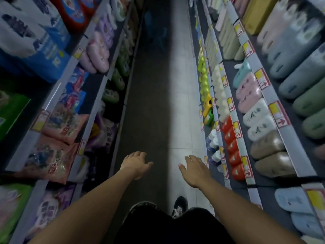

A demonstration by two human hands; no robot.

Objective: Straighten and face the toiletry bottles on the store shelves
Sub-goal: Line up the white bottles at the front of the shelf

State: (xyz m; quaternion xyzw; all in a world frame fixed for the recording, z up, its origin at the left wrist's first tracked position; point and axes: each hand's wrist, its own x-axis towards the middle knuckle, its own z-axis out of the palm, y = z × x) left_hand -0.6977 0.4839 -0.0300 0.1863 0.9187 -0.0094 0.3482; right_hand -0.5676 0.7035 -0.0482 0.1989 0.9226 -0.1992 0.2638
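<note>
**Head view: aisle, hands free**

Item 1: my left hand (pixel 136 163), fingers relaxed, holding nothing, over the floor (pixel 182 106).
Item 2: my right hand (pixel 194 170), spread, empty, near the right shelf (pixel 220 136).
Item 3: bottles (pixel 213 147) low on that shelf, untouched.

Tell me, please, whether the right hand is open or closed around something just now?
Open. The right hand reaches out over the aisle floor with fingers straight and spread, holding nothing.
</note>
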